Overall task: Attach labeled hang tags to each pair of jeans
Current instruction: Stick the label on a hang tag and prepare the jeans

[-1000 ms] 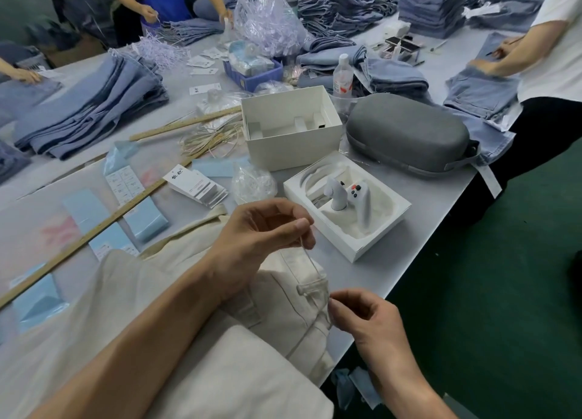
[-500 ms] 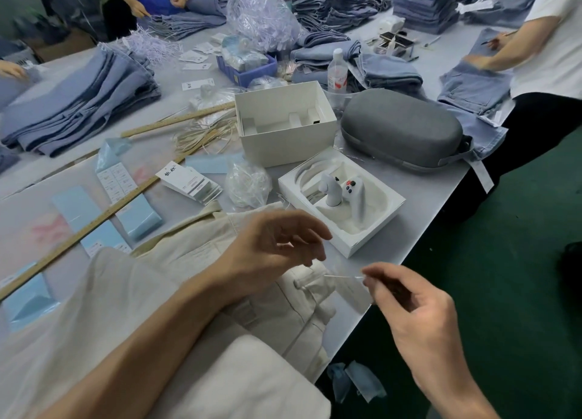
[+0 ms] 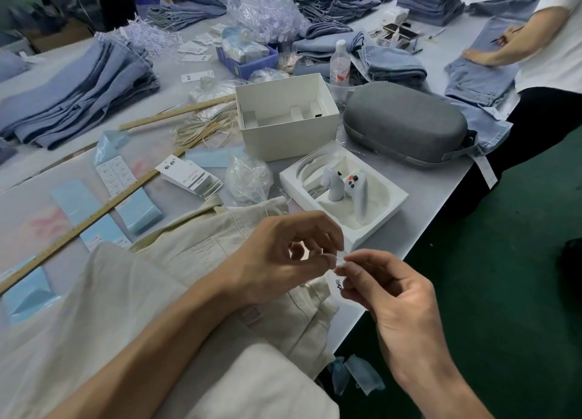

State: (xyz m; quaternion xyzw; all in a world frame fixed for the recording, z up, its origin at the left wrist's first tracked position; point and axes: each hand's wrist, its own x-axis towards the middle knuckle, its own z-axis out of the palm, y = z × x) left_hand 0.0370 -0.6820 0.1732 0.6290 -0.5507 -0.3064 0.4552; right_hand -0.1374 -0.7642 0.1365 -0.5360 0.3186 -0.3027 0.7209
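Cream jeans point(image 3: 195, 261) lie across the grey bench point(image 3: 434, 204) at lower left of the frame. Above their waistband, at centre, the left hand point(image 3: 283, 258) and right hand point(image 3: 393, 299) meet, each grip pinched on a clear plastic tag loop point(image 3: 338, 259). A stack of hang tags point(image 3: 190, 176) rests left of centre.

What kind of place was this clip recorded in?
Probably a garment finishing or packing workshop: folded blue jeans lie stacked across the long table, a pile of hang tags sits near cream jeans, and other workers handle denim.
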